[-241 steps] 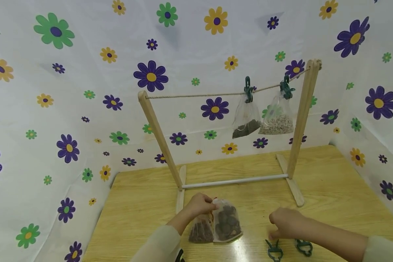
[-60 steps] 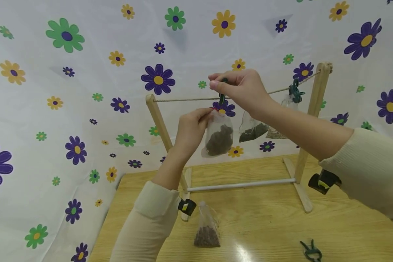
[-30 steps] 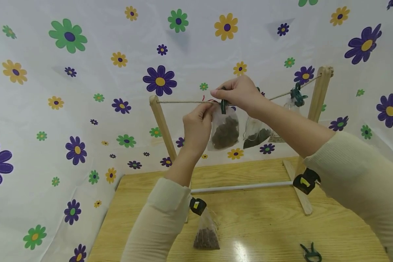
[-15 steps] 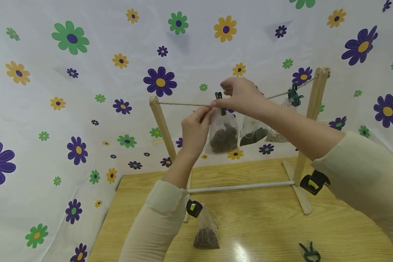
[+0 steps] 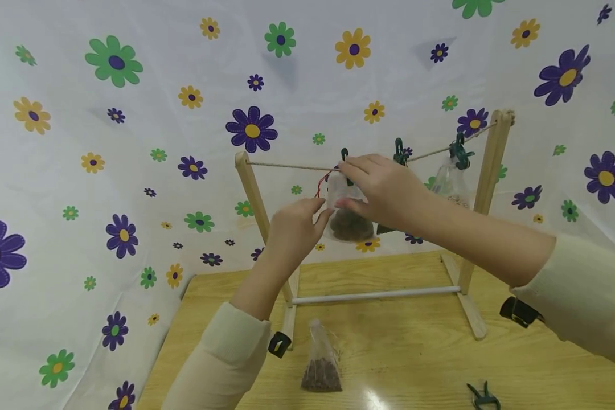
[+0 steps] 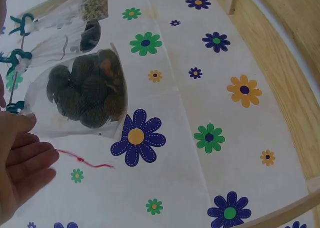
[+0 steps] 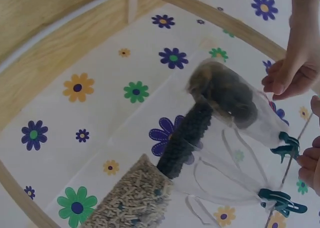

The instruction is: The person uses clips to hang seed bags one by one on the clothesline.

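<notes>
A clear bag of brown lumps (image 5: 345, 225) hangs from the rope (image 5: 287, 166) of a wooden rack, held by a green clip (image 5: 344, 155). My right hand (image 5: 356, 187) hovers in front of the bag with relaxed fingers and grips nothing. My left hand (image 5: 312, 213) is just left of the bag, palm open; the left wrist view shows its straight fingers (image 6: 30, 155) beside the bag (image 6: 85, 95) and a loose red string (image 6: 85, 160). Two more clipped bags hang to the right, one dark (image 7: 185, 138) and one of pellets (image 7: 132, 200).
Another small bag of brown bits (image 5: 320, 367) lies on the wooden table (image 5: 415, 347) in front of the rack. A spare green clip (image 5: 482, 394) lies at the front right. A flowered sheet covers the walls behind and beside the rack.
Both hands have let go of the clip and the bag top and dropped lower. The bag of brown lumps now hangs from the rope by its clip.
</notes>
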The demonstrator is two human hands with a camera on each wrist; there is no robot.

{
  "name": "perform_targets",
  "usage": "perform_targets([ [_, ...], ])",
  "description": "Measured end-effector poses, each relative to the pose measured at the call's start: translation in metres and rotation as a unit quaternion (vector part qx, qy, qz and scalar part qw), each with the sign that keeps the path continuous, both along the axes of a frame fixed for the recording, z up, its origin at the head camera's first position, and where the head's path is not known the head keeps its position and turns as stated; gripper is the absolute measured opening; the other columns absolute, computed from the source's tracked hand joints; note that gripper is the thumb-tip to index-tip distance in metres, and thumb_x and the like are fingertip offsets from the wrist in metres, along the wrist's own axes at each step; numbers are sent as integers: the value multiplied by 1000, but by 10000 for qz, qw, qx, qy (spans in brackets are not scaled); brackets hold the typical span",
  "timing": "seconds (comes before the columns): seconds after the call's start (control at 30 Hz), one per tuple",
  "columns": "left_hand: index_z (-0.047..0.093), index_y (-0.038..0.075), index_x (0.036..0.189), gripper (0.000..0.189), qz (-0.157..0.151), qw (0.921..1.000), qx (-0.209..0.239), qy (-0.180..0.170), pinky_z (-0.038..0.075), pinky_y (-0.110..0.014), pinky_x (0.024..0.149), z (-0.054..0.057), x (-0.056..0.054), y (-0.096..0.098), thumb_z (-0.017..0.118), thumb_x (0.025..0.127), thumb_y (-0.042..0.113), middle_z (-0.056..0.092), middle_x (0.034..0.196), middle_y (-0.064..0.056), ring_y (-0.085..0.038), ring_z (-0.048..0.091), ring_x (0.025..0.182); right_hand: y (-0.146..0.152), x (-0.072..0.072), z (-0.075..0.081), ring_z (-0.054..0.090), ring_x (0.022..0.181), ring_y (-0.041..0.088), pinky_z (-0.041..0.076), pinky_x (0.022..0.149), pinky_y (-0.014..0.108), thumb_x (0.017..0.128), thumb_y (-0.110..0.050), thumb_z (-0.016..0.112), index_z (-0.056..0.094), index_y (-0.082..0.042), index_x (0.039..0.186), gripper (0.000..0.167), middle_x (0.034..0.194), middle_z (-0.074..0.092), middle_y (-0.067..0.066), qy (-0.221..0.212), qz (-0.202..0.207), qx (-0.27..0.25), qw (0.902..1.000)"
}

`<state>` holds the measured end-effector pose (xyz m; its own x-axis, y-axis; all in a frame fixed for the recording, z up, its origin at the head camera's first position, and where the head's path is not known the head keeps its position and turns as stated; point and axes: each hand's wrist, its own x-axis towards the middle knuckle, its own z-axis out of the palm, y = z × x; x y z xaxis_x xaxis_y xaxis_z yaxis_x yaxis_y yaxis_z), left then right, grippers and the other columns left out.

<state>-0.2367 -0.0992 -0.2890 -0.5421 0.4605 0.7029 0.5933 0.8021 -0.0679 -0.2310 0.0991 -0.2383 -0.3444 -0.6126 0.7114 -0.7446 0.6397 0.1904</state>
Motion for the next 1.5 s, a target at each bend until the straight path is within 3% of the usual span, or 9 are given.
perform_targets([
  [0.1,74,8,93,20,156,9971,-425,611,52,-31,48,-6,8,0,70,86,27,73,81,-5,-19,69,67,2,3,-10,65,93,34,53,84,40,74,-33,81,65,9,107,57,101,68,21,685,303,148,9971],
  [0.2,74,11,90,19,-33,9926,-614,1045,50,-29,45,-15,13,-3,72,84,28,73,78,-2,-17,68,63,6,10,-22,66,88,33,54,80,40,71,-33,83,66,9,105,57,97,69,20,915,559,198,9940],
  [0.27,74,11,90,19,-191,9905,-740,1143,51,-28,46,-22,18,-7,73,82,28,73,79,-2,-16,69,65,10,16,-30,66,87,32,54,79,40,75,-36,80,66,9,105,55,97,69,20,885,673,223,9935],
  [0.4,74,11,89,20,-433,9890,-928,1070,52,-28,49,-41,28,-21,75,80,28,73,78,-1,-16,69,67,18,30,-48,67,90,32,54,79,40,94,-45,54,66,7,106,55,100,69,20,722,739,243,9944],
  [0.5,74,11,86,19,-539,9899,-982,864,53,-27,52,-57,36,-32,77,79,28,72,77,-1,-16,69,66,24,39,-63,67,90,30,54,79,39,99,-49,36,66,6,106,63,100,70,18,627,729,262,9950],
  [0.7,74,12,87,18,-542,9914,-1133,357,53,-25,53,-94,47,-43,76,80,29,72,78,0,-14,68,67,37,50,-98,66,82,25,55,73,35,101,-48,29,67,3,97,63,90,70,13,451,646,358,9962],
  [0.93,74,13,86,20,-532,9896,-1330,154,52,-23,52,-139,57,-52,80,75,28,71,77,2,-11,67,64,48,62,-140,64,76,19,54,69,31,100,-49,27,66,0,93,62,84,67,7,-105,539,795,9953],
  [1.2,74,15,89,24,-157,9867,-1544,-491,49,-22,45,-178,67,-63,78,76,33,72,79,3,-8,67,63,64,82,-191,63,75,17,52,67,28,81,-50,70,65,-4,91,47,82,66,4,-890,206,1342,9867],
  [1.5,70,5,100,37,226,9663,-1895,-1729,50,-25,48,-210,67,-75,71,83,37,71,83,-6,-15,67,67,77,104,-234,59,68,14,50,63,26,71,-40,80,64,-6,84,40,75,63,2,-1808,-111,1408,9733],
])
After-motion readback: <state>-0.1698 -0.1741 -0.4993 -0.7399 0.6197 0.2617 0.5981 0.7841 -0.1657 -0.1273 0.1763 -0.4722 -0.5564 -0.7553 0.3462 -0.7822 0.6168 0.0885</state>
